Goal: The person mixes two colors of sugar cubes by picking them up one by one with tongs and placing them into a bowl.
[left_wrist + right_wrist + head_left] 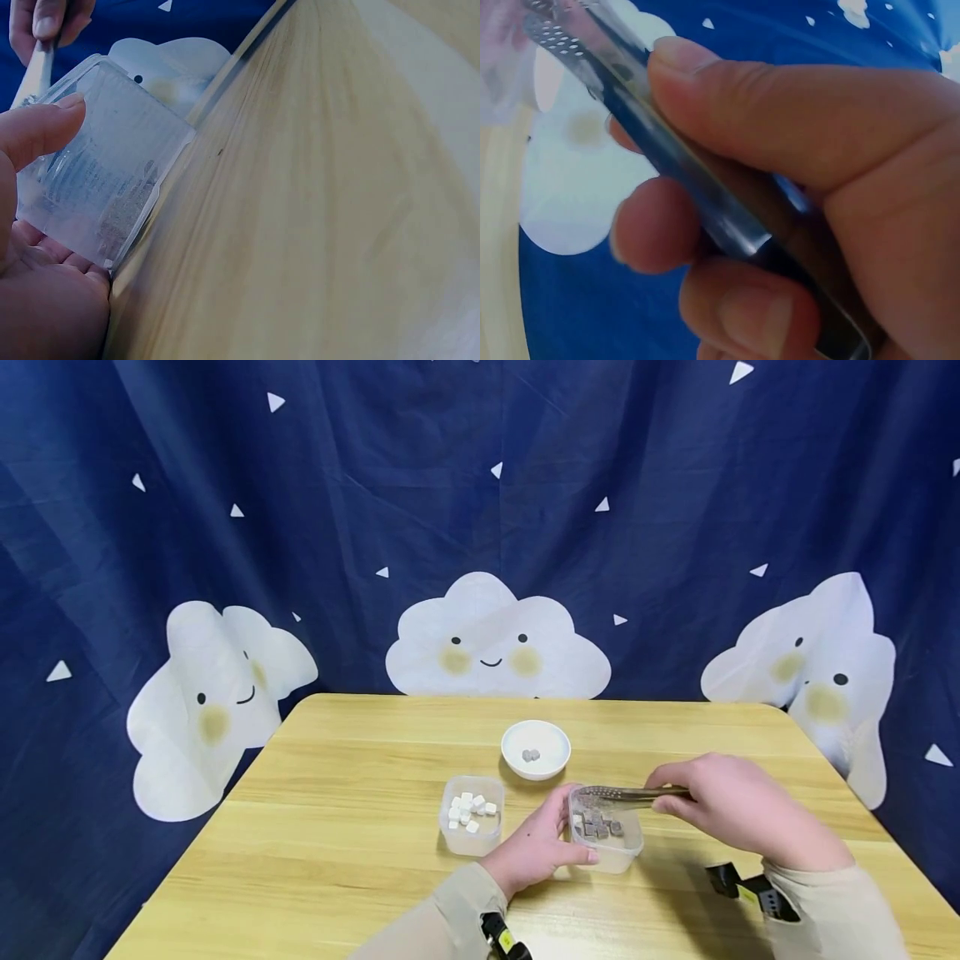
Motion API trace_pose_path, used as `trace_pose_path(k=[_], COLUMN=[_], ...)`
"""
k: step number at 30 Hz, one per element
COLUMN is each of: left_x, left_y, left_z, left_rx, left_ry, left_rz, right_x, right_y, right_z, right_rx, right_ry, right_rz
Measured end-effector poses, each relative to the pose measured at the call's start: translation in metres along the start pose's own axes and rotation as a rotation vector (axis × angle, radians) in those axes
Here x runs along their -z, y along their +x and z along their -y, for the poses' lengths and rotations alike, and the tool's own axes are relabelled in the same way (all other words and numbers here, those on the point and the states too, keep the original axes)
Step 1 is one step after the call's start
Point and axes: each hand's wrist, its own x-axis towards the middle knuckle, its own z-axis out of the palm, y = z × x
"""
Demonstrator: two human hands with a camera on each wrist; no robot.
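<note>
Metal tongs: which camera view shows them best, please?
The right wrist view: the tongs appear large and close, dotted end included. The head view shows them small, in the right hand; the left wrist view shows only a short part.

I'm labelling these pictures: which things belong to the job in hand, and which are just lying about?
In the job:
tongs, in the right hand
clear tub, gripped by the left hand
dark cubes inside it
white bowl, probably: it holds dark cubes too

Seemingly lying about:
other tub with white cubes, untouched
curtain behind
</note>
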Motion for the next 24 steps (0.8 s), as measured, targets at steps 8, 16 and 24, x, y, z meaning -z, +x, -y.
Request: trace_pose_path(k=[8, 16, 24], left_x=[0.0, 0.001, 0.001], left_y=[0.001, 0.001, 0.0], left_z=[0.002, 0.003, 0.003], left_rx=[-0.004, 0.003, -0.005], left_ry=[-0.007, -0.014, -0.011], left_rz=[0.001, 0.004, 0.005], right_x=[0.006, -0.005, -0.026], right_y=[-0.005, 0.004, 0.016], right_z=[-0.005, -0.006, -0.004], right_rx=[-0.006, -0.014, -0.054], right_ry=[-0.012, -0.035, -0.036], right_rz=[-0.127, -0.231, -0.237])
